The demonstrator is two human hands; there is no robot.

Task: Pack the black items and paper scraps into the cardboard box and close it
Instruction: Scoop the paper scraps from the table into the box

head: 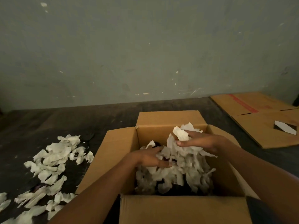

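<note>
An open cardboard box (123,143) stands on the dark floor, all flaps spread outward. White paper scraps (179,173) fill much of its inside, with dark black items (176,190) showing beneath them near the front wall. Both hands are over the box opening. My left hand (150,158) presses into the scraps with fingers curled around a clump. My right hand (200,141) grips a bunch of scraps near the far wall, some sticking up above the fingers. A loose pile of scraps (50,167) lies on the floor left of the box.
A flattened cardboard sheet (265,125) with a red stripe and a cut-out hole lies on the floor at the right, by the grey-green wall (145,46). Bare dark floor (64,123) stretches behind the box and the loose scraps.
</note>
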